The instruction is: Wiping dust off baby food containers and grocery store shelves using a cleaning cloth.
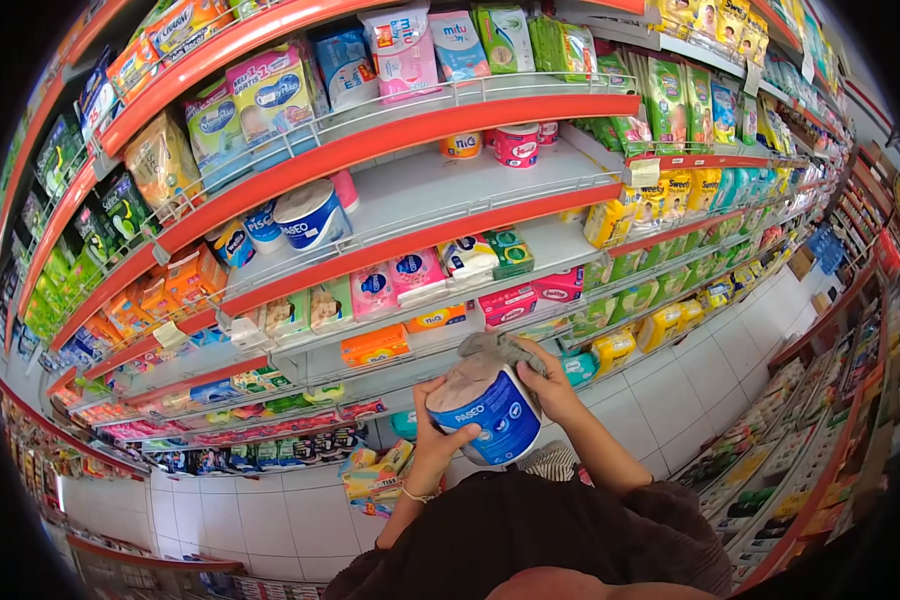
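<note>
A large Paseo tissue roll in blue and white wrapping [495,420] is tilted in front of my body, its round end facing up and left. My left hand [436,431] grips its left side, with the thumb across the blue wrapping. A crumpled grey cloth [499,351] is in my right hand [549,379], lying over the upper edge of the roll. Beyond my hands, a similar Paseo roll [309,217] stands on a grey shelf [420,202] beside smaller rolls.
Red-edged shelves with wire rails [465,124] curve around the front, holding tissue packs, wipes and diapers. Colourful packs [375,480] are low by my left forearm, above the tiled floor [255,517]. Another stocked shelf [780,480] runs along the right.
</note>
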Demonstrator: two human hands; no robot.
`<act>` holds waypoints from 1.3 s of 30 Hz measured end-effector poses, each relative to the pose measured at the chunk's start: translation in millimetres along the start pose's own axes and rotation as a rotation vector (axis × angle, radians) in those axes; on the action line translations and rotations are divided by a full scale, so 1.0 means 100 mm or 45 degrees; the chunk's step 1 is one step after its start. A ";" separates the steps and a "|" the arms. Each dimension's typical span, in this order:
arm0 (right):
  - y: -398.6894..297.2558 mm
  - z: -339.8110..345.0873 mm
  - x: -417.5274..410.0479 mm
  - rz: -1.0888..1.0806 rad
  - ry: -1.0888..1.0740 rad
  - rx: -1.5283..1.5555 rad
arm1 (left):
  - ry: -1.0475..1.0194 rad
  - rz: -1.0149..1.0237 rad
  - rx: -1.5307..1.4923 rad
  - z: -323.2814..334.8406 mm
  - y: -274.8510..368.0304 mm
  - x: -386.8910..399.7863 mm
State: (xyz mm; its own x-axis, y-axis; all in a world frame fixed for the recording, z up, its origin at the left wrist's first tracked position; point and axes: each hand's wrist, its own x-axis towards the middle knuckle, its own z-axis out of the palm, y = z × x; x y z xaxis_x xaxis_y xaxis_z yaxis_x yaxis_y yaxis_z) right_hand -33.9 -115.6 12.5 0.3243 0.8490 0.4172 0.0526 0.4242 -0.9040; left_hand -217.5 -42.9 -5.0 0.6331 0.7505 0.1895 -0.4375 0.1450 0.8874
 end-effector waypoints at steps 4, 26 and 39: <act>0.21 0.04 -0.33 0.344 0.148 0.116 | 0.073 0.048 -0.186 -0.15 0.05 0.04; 0.33 0.32 -0.41 0.210 0.406 0.715 | -0.173 0.150 -0.463 -0.39 -0.17 0.21; -0.21 0.32 -0.26 -0.615 -0.245 -0.837 | 0.150 -0.284 -0.725 -0.43 -0.24 0.18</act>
State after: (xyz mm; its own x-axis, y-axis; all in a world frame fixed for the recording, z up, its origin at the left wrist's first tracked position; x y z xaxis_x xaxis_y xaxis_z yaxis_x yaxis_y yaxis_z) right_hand -73.5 -137.0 23.6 -0.0392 0.6852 0.7273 0.7034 0.5358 -0.4670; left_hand -222.8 -5.4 -40.6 0.6878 0.7241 -0.0508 -0.5956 0.6031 0.5306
